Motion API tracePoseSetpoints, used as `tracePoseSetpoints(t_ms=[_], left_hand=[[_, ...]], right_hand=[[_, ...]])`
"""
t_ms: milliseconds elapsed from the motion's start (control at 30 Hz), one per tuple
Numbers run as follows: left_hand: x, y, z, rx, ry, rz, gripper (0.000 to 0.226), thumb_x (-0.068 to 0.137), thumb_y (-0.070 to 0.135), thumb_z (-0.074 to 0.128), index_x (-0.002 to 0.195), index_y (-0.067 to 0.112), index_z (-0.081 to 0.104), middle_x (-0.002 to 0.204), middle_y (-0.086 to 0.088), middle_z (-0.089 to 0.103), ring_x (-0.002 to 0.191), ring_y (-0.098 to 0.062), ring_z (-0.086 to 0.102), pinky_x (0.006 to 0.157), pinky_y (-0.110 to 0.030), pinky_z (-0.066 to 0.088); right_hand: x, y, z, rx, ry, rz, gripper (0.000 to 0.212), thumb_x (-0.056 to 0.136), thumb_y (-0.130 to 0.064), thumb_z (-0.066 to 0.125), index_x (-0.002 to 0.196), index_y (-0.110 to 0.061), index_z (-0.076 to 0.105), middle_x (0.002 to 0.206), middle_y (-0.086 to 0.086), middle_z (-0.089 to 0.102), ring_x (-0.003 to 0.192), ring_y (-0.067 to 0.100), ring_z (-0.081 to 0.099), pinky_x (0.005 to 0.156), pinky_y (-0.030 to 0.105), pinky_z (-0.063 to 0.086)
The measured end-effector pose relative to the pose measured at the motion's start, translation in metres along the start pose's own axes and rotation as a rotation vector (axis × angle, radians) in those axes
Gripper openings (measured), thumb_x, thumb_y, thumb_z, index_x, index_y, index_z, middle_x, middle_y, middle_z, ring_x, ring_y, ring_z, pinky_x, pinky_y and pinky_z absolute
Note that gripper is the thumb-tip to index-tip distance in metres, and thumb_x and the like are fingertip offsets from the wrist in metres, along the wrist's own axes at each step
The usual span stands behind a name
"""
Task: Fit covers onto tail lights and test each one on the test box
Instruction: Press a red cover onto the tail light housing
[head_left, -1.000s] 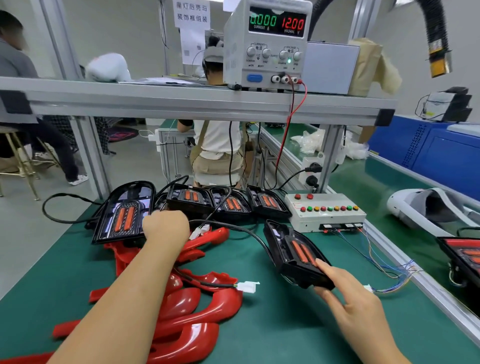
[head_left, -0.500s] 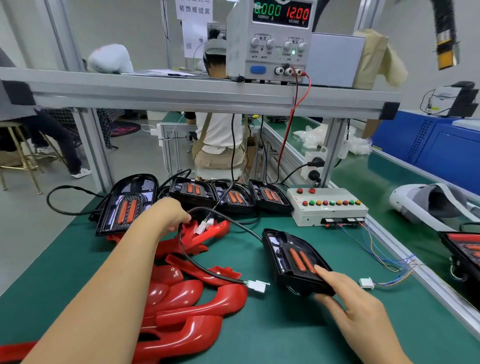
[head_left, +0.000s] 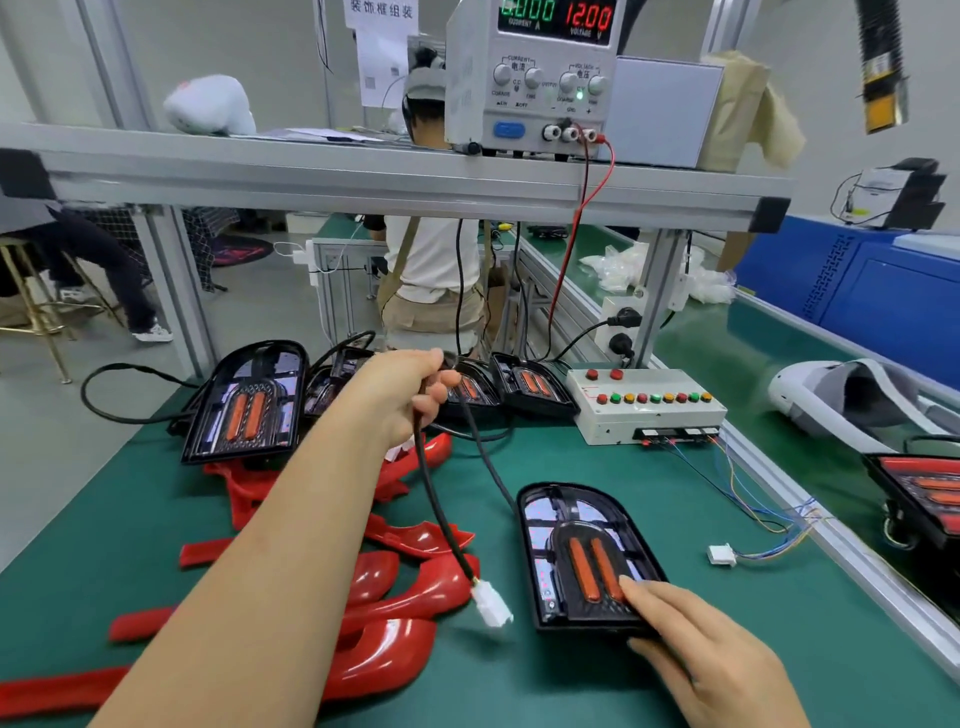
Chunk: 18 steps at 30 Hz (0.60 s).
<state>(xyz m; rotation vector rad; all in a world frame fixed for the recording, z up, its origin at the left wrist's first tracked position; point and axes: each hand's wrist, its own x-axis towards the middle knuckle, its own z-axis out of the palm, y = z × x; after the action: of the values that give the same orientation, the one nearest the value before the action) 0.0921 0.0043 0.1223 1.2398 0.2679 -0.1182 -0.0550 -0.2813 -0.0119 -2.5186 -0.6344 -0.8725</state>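
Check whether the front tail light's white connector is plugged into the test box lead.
Unplugged. The white connector dangles from the cable the left hand holds; the test box lead's plug lies apart.

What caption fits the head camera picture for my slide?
Left hand holds up a black cable while the right hand rests on the tail light.

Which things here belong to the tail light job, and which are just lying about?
Job: black tail light under right hand; black cable with white plug in left hand; red plastic covers; white test box.
Lying about: white headset; crumpled plastic bags.
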Motion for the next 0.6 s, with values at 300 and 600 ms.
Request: tracePoseSetpoints(t_ms=[300, 600], left_hand=[[0.010, -0.020, 0.006, 0.139, 0.038, 0.003, 0.024, 0.097, -0.001, 0.028, 0.118, 0.006, 0.040, 0.086, -0.019, 0.060, 0.043, -0.017, 0.062, 0.029, -0.014, 0.030], [0.012, 0.029, 0.010, 1.039, -0.106, 0.257, 0.032, 0.095, 0.005, 0.042, 0.121, 0.012, 0.058, 0.075, -0.002, 0.071, 0.046, -0.009, 0.056, 0.037, -0.017, 0.034]], right_hand=[[0.003, -0.010, -0.012, 0.001, -0.079, 0.031, 0.049, 0.091, -0.062, 0.041, 0.097, -0.029, 0.077, 0.094, -0.017, 0.070, 0.089, -0.002, 0.061, 0.068, 0.012, 0.051], [0.044, 0.016, -0.005, 0.447, -0.308, 0.824, 0.036, 0.087, -0.043, 0.063, 0.122, -0.039, 0.053, 0.107, -0.018, 0.056, 0.092, -0.002, 0.058, 0.086, 0.032, 0.046]])
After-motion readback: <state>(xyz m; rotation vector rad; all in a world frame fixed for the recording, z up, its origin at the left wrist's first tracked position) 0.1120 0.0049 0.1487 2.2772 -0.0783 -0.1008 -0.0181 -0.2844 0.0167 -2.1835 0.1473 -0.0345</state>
